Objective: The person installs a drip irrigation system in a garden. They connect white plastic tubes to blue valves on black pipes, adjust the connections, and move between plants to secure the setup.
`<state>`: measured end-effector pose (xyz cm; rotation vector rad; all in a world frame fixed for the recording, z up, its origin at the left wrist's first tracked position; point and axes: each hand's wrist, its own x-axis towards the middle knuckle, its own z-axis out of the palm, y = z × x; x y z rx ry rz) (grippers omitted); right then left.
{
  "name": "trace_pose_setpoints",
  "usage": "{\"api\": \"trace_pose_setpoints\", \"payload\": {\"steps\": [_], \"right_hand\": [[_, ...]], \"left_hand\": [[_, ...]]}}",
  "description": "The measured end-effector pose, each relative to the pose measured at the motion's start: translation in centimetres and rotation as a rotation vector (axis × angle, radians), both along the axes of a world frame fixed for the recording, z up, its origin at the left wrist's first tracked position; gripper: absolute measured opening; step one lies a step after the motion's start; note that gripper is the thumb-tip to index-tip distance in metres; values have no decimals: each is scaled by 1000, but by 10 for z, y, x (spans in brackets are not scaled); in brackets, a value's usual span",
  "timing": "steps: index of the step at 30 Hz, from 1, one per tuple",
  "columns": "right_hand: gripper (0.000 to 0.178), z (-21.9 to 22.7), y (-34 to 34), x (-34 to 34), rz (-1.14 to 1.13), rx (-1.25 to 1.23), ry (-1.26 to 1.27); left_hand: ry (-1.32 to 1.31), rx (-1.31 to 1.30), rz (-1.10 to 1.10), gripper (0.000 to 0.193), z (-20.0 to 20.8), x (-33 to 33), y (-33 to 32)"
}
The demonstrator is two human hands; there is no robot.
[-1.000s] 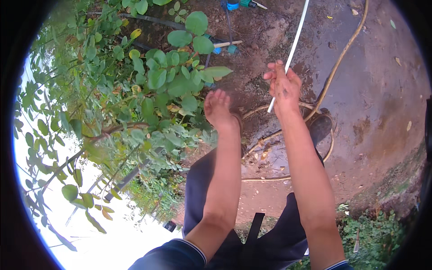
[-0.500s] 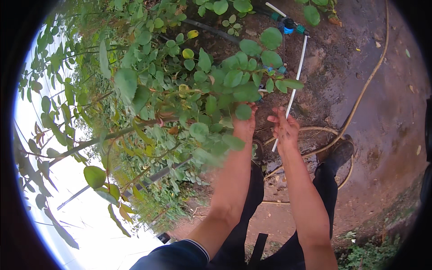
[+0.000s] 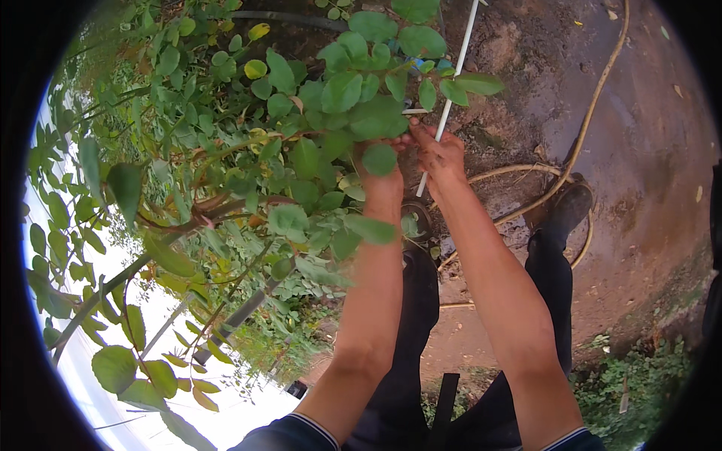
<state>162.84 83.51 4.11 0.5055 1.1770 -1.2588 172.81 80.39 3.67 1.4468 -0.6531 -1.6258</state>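
Note:
My right hand [image 3: 441, 156] is closed, with fingertips drawn together close to my left hand. A thin white pipe [image 3: 457, 71] runs down from the top and crosses this hand, with its lower end sticking out below. Leaves [image 3: 379, 159] cover much of my left hand [image 3: 387, 180]. Its visible fingertips are curled and meet the right fingertips; whatever lies between them is too small or hidden. Just above the fingers a short white tube stub [image 3: 415, 111] shows, and a blue fitting [image 3: 418, 65] sits partly behind leaves.
Leafy branches [image 3: 293, 158] fill the left side and hang over my left forearm. A tan hose [image 3: 594, 113] loops over wet brown soil [image 3: 639, 188] on the right. My dark shoe [image 3: 568, 207] stands by the hose loop. A dark pipe [image 3: 289, 19] lies behind the foliage.
My right hand has moved left and up to meet my left hand, its fingers now closed together. The view has shifted, so the upper blue-and-green fitting is out of the picture.

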Motion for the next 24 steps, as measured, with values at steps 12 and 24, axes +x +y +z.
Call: {"api": "trace_pose_setpoints", "payload": {"steps": [12, 24], "right_hand": [[21, -9, 3, 7, -131, -80, 2], [22, -19, 6, 19, -274, -181, 42]], "left_hand": [[-1002, -377, -310, 38, -10, -2, -1], [-329, 171, 37, 26, -26, 5, -19]]}}
